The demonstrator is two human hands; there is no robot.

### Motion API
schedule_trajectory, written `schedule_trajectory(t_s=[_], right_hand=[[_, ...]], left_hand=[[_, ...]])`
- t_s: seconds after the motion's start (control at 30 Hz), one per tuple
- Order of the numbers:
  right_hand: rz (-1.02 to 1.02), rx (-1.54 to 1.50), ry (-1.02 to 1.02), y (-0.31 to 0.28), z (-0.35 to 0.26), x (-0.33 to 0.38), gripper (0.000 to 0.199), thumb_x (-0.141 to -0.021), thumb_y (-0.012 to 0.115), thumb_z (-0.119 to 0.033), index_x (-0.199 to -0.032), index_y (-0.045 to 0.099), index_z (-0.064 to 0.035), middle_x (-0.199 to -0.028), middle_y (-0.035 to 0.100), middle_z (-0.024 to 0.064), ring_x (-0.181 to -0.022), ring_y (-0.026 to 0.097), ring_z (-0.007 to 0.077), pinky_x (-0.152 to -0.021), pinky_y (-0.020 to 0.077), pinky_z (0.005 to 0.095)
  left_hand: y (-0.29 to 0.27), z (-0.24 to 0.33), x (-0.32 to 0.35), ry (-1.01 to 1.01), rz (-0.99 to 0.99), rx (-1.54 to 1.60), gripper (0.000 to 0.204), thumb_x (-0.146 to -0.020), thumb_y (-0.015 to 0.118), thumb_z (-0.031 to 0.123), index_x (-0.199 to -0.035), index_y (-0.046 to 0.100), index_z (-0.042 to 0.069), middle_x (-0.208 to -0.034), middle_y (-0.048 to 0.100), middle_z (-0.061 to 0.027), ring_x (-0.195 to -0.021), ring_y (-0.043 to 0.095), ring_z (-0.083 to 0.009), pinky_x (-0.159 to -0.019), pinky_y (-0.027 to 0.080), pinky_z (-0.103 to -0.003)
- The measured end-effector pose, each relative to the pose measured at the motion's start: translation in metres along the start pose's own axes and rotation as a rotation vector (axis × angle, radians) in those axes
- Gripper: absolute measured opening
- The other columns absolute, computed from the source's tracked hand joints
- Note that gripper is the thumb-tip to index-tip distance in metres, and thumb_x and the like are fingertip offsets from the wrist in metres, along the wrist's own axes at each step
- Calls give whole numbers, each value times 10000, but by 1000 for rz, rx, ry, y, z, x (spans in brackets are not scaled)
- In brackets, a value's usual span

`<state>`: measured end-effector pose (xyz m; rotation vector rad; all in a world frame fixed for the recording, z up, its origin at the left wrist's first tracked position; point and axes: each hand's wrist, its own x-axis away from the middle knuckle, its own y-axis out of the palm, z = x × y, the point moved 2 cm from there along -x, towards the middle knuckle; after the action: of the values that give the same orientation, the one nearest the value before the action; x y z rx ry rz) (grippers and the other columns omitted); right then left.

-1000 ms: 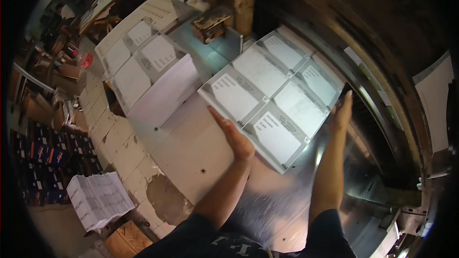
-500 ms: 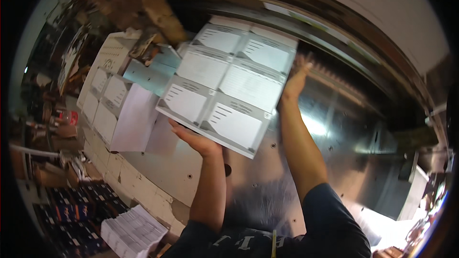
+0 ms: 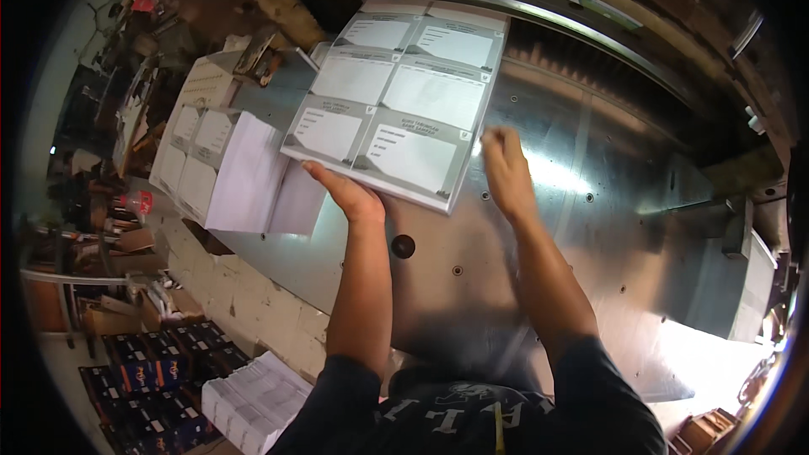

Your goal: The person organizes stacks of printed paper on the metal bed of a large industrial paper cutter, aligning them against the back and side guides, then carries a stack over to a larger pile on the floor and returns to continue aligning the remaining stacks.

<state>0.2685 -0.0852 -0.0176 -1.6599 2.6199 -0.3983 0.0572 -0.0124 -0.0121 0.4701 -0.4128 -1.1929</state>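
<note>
A stack of large printed sheets [image 3: 379,116], grey and white with several form panels, lies tilted on the metal table. My left hand [image 3: 347,192] is open, its fingers stretched along the stack's near edge and touching it. Just off the stack's right edge is my right hand [image 3: 508,173], its fingers curled into a loose fist with nothing visible in them. Whether its knuckles touch the paper I cannot tell. The far end of the stack reaches under the machine's crossbar [image 3: 581,29].
Left of the stack, more printed sheets [image 3: 198,147] stand beside a pale paper pile [image 3: 244,173]. The metal table [image 3: 539,244] has small holes and a dark round knob [image 3: 403,246]. Lower left are dark boxes [image 3: 152,371] and a white paper bundle [image 3: 257,396]. A metal block [image 3: 708,244] sits at right.
The stack now lies farther in, toward the crossbar. My right hand has drawn back from the stack's far right edge toward me, and its spread fingers have curled. My left hand stays at the near edge.
</note>
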Motion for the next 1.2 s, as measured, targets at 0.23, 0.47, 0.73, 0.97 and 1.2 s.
schedule_trajectory(t_s=[0.23,0.47,0.73,0.97,1.2], right_hand=[[-167,1113,-114,28,-63,83,543,-723,743,-503,-907,645,-2,-816,682,185,-787,671,349,-701,520,426],[-41,1068,4,51,-57,80,487,-736,733,-490,-841,694,-16,-817,687,171,-790,667,342,-684,514,422],[-48,1001,32,54,-61,84,473,-701,760,-465,-812,708,-9,-769,680,157,-735,656,327,-662,502,410],[-204,1171,-14,47,-74,64,520,-642,790,-504,-811,713,-18,-800,689,139,-750,662,308,-667,514,401],[-296,1107,-24,35,-71,55,533,-628,790,-522,-788,713,-20,-785,686,140,-752,667,295,-671,521,394]], left_hand=[[-25,25,-5,-354,0,108,737,-972,301,579,-1506,170,88,-1556,204,-91,-1427,192,-241,-1166,135,-365],[-40,37,-13,-482,-48,89,866,-928,351,628,-1508,-3,92,-1581,24,-77,-1456,60,-229,-1169,52,-408],[-31,44,-13,-527,-32,-112,1022,-883,308,726,-1468,-193,54,-1552,-254,-73,-1452,-153,-235,-1173,-31,-445],[-11,24,-26,-411,239,-296,962,-906,343,654,-1490,-81,19,-1577,-86,-152,-1464,-17,-269,-1189,68,-407],[6,27,-20,-357,333,-29,844,-936,402,509,-1495,21,4,-1538,124,-224,-1364,323,-348,-1117,317,-420]])
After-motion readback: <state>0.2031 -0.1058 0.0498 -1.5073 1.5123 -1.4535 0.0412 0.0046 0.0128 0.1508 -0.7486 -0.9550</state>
